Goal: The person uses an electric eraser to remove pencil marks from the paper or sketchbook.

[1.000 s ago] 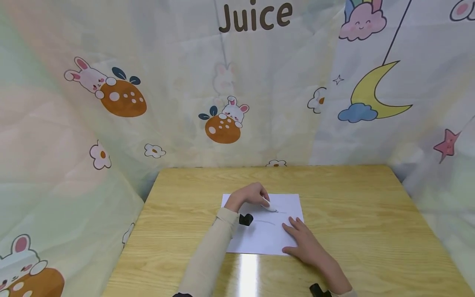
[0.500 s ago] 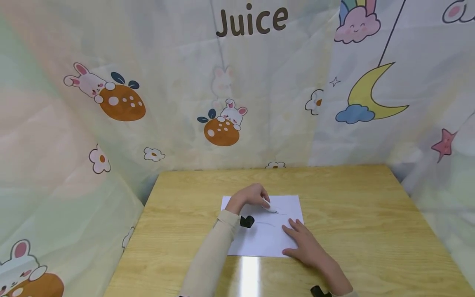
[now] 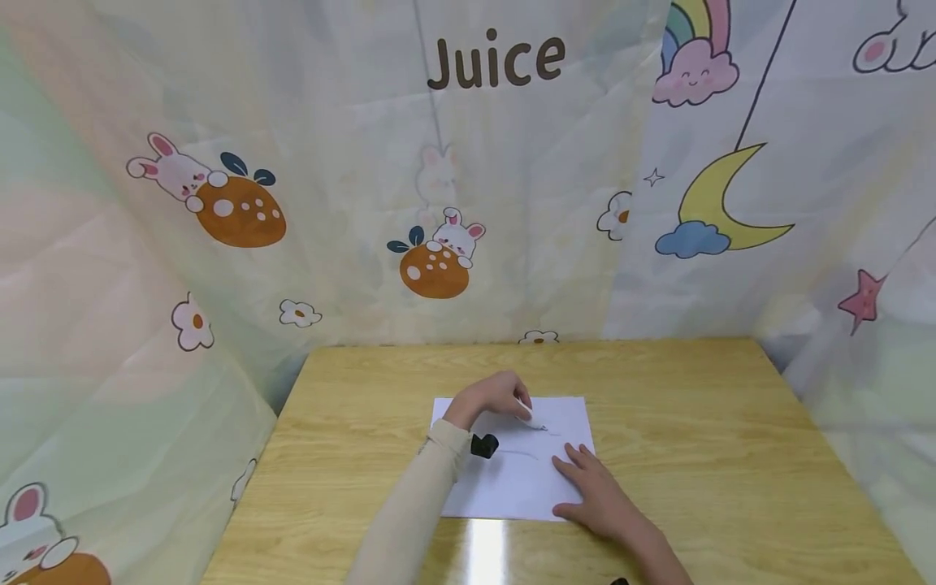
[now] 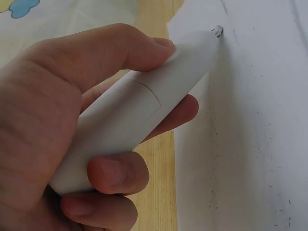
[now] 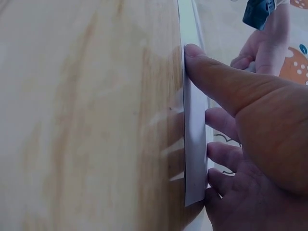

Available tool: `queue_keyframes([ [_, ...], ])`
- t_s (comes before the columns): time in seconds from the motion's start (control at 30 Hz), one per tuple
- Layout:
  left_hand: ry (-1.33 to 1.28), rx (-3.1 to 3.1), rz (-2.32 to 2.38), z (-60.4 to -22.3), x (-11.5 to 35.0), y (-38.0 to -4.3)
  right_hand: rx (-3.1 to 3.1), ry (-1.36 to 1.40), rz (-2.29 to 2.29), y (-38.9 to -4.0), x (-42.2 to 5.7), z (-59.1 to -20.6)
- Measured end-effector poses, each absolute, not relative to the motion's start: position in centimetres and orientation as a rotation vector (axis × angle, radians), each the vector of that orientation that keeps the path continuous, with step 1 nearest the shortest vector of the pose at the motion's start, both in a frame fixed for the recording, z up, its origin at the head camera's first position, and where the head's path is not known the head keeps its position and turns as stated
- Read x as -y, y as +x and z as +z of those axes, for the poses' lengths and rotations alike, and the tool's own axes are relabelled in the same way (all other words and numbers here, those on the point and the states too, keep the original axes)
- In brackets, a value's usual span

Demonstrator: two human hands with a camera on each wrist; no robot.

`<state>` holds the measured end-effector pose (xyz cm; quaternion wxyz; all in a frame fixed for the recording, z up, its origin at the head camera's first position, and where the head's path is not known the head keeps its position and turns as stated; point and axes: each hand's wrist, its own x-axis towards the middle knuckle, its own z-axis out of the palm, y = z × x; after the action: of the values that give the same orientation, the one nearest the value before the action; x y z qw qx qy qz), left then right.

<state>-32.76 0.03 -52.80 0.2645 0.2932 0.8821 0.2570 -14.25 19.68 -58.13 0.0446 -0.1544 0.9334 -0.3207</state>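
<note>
A thick white electric eraser lies in my left hand, with the thumb along its top and the fingers curled round its body. Its small greyed tip points at the white sheet of paper. Dark crumbs dot the sheet in the left wrist view. Two faint grey lines show on the paper in the head view, a longer curved line and a short one by the eraser's tip. My right hand rests with spread fingers on the sheet's right side, the thumb near its front edge.
The sheet lies on a wooden table. Behind and beside the table hang cloth walls printed with rabbits, flowers and a moon. A black wrist camera sticks out from the left wrist over the paper.
The head view has tilted up slightly, so the table and both hands sit lower in it. My left hand keeps its grip on the electric eraser, with the tip at nearly the same spot.
</note>
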Motion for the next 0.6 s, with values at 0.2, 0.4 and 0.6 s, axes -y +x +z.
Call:
queue_keyframes([
  [0.2,0.806,-2.353,0.690,-53.4,0.2,-31.8,-2.814,-0.479,-1.006,-13.6,-19.0,-58.6],
  [0.4,0.777,-2.378,0.672,-53.6,0.3,-31.5,-2.809,-0.455,-0.984,-13.5,-19.0,-59.1],
  [0.6,0.811,-2.390,0.668,-53.0,-0.2,-32.0,-2.848,-0.460,-0.987,-13.9,-19.5,-58.7],
])
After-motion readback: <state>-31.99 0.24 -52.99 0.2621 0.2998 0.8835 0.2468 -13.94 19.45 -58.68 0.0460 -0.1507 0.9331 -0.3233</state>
